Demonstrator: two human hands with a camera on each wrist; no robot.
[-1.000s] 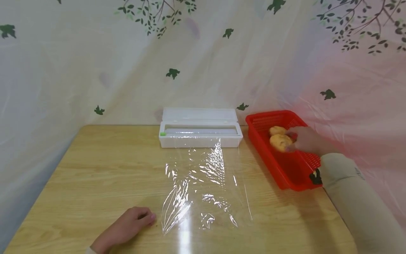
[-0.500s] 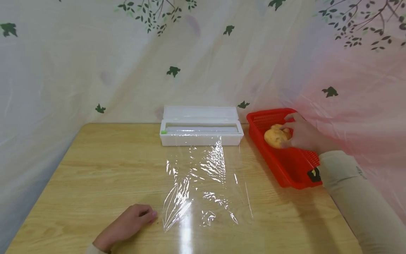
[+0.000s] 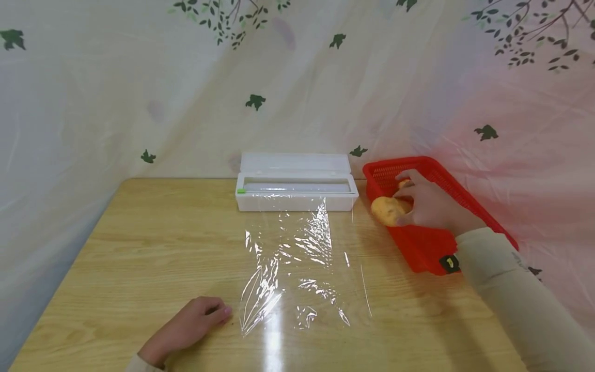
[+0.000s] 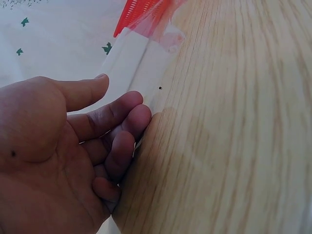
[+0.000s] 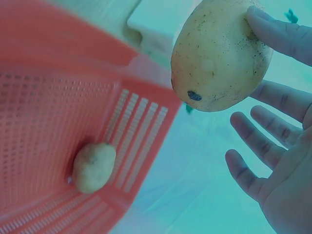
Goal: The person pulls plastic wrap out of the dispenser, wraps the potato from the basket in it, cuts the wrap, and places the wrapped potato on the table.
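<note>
Pale wooden surface (image 3: 139,248) is backed by leaf-printed curtain (image 3: 139,93). Right hand (image 3: 429,206) fingers pinch yellow-brown potato (image 3: 388,210); left hand (image 3: 186,328) fingers are loosely curled, resting. Clear film sheet (image 3: 297,268) edges are hard to trace.

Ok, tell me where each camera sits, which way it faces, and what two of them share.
Head: worn on the head, looking forward and down at the table, cling film sheet and dispenser; shows left hand, right hand and sleeve.
Left wrist: beside the left hand, looking along the tabletop; palm and curled fingers show.
Right wrist: under the right hand, facing the held potato; fingers show.
Shared: head and right wrist both show the potato, the second potato and the red basket.
</note>
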